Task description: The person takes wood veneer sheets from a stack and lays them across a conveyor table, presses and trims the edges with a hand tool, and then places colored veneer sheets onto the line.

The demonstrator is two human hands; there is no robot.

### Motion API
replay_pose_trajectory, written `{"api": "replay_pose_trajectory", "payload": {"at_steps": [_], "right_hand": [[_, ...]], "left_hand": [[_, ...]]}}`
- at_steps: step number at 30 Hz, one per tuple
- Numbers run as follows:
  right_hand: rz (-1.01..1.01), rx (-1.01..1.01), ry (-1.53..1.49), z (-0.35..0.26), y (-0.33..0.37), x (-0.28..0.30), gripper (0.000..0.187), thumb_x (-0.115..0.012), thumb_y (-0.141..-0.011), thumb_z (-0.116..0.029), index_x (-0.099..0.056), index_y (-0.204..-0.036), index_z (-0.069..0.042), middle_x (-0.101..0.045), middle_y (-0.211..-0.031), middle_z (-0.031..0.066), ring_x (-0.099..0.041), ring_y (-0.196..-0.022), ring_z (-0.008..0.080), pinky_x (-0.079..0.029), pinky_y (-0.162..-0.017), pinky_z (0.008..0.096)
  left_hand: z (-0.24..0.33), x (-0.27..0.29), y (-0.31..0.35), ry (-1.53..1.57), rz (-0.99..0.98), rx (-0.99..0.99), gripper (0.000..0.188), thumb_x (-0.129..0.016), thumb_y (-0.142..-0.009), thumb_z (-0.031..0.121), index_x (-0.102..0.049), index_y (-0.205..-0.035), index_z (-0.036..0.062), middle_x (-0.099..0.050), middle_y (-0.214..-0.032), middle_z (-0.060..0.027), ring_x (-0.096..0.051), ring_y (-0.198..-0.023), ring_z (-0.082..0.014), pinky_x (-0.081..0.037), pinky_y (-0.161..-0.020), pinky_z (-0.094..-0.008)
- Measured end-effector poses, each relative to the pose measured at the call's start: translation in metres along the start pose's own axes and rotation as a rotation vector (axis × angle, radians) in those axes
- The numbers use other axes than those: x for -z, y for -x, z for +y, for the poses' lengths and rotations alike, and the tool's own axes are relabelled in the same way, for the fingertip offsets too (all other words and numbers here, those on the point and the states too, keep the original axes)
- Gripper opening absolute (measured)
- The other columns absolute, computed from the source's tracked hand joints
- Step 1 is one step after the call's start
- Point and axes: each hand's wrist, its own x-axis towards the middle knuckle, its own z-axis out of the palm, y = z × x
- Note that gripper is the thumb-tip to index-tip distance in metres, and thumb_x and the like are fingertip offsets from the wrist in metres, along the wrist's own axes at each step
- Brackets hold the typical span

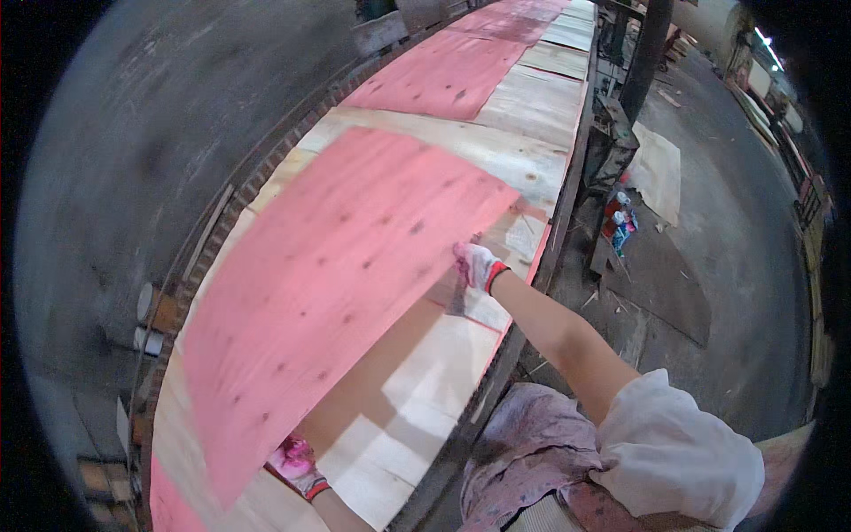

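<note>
A large pink-coated wood veneer sheet (346, 266), dotted with dark knots, hangs at a slant above the long bench. My left hand (297, 463), in a pink-stained white glove with a red cuff, is closed on its near edge at the lower end. Farther along that same edge, my right hand (479, 266) in a matching glove grips it too. Fingers under the sheet are partly hidden. Beneath it lie pale bare veneer sheets (381, 443) side by side, partly shaded by the raised sheet.
Another pink sheet (443, 75) lies flat farther up the bench. Along the bench's right side stand a dark post (645, 66) and metal frame parts. Colourful packages (620, 217), a pale sheet (658, 168) and a dark board (665, 288) are on the floor to the right.
</note>
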Motion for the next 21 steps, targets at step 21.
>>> {"api": "replay_pose_trajectory", "payload": {"at_steps": [21], "right_hand": [[-0.221, 0.327, 0.197, -0.221, -0.108, -0.059, 0.011, -0.067, -0.082, -0.016, -0.062, -0.081, -0.006, -0.055, -0.067, -0.0049, -0.049, -0.057, 0.0064, -0.04, -0.051, 0.0231]], "left_hand": [[-0.235, 0.107, -0.075, -0.165, 1.365, -0.123, 0.033, -0.053, -0.089, 0.044, -0.061, -0.098, 0.0136, -0.06, -0.077, -0.0002, -0.049, -0.055, -0.0164, -0.045, -0.047, -0.0278]]}}
